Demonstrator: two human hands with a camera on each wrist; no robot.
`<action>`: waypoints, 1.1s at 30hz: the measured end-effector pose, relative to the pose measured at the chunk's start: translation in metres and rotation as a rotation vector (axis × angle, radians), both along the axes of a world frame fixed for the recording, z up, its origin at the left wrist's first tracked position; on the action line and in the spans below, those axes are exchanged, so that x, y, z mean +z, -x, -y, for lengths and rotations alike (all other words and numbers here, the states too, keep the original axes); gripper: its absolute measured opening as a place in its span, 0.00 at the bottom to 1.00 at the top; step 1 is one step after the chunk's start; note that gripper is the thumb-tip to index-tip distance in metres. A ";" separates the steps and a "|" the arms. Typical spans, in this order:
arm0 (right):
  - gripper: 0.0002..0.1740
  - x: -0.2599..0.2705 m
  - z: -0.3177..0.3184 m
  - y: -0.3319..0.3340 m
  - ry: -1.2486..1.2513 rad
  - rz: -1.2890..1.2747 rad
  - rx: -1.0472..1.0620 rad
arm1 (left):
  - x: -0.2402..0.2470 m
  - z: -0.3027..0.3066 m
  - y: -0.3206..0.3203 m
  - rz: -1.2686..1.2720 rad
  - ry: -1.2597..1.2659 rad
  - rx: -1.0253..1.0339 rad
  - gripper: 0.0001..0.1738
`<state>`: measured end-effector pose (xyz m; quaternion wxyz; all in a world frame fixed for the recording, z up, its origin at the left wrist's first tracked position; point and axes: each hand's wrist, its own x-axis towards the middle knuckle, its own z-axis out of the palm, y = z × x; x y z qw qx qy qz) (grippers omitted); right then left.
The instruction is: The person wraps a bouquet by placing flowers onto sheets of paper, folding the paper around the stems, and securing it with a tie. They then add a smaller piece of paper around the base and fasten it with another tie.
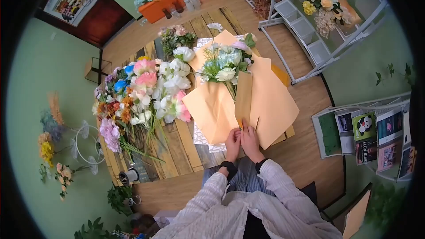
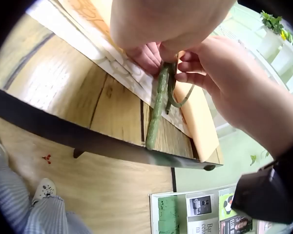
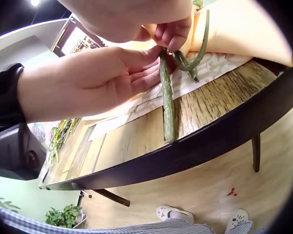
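Note:
In the head view, my left hand (image 1: pixel 233 144) and right hand (image 1: pixel 251 144) meet at the lower end of a bouquet (image 1: pixel 226 64) of white, pale blue and lilac flowers. Both hands pinch its stems where they gather; a thick green stem (image 3: pixel 167 97) sticks out below the fingers toward the table edge. Beside it a thinner stem (image 2: pixel 183 100) curls outward. Peach wrapping paper (image 1: pixel 276 110) spreads on both sides of the bouquet, with a tan folded strip (image 1: pixel 243 99) along its middle. A white patterned sheet (image 1: pixel 199 135) lies underneath.
Many loose artificial flowers (image 1: pixel 146 79) cover the left of the wooden table (image 1: pixel 177 150). A spool (image 1: pixel 129 176) stands at its near left corner. A white rack (image 1: pixel 305 40) stands at the far right, and a magazine stand (image 1: pixel 327 132) to the right.

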<state>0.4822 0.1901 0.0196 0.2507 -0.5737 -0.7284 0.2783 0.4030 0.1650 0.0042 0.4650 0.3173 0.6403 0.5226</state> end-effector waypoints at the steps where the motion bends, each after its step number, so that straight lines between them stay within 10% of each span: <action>1: 0.29 0.001 -0.002 0.002 -0.053 0.027 0.057 | -0.003 0.003 0.003 -0.001 -0.002 -0.001 0.09; 12: 0.31 -0.005 -0.013 0.001 -0.128 0.094 0.284 | -0.002 0.008 0.003 -0.432 -0.030 -0.184 0.05; 21: 0.30 0.011 -0.036 -0.004 0.153 -0.016 0.365 | 0.014 -0.004 -0.032 -0.129 -0.023 0.295 0.20; 23: 0.25 0.012 -0.040 -0.002 0.495 -0.299 0.074 | -0.009 -0.001 -0.035 -0.113 -0.076 0.311 0.29; 26: 0.23 0.022 -0.046 0.005 0.371 -0.332 -0.048 | 0.010 0.002 -0.029 -0.296 0.048 0.237 0.21; 33: 0.27 0.065 -0.102 0.026 0.725 0.218 0.037 | -0.003 -0.001 -0.034 -0.527 -0.102 0.262 0.24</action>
